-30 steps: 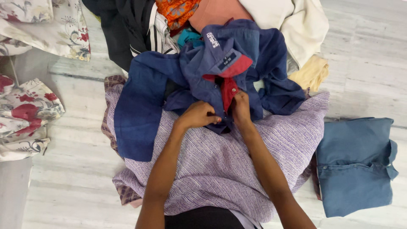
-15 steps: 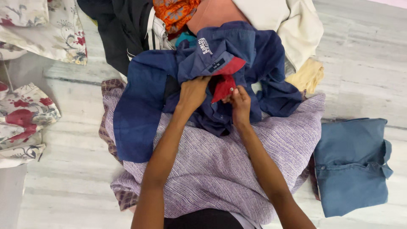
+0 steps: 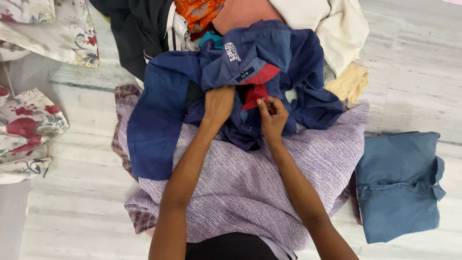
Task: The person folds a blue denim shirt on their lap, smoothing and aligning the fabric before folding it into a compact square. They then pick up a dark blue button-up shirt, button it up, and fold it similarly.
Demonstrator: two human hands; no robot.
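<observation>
The left hand gripped the dark blue shirt just below its collar, while the right hand pinched the red placket. The shirt lay on a lilac cloth; a folded blue shirt sat at three o'clock.

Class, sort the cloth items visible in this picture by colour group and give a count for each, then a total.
Blue (dark blue shirt with red placket, folded grey-blue shirt): 2
Lilac woven cloth: 1
Floral printed fabrics: 2
Black garment: 1
Orange patterned cloth: 1
Cream garments: 2
Total: 9
</observation>
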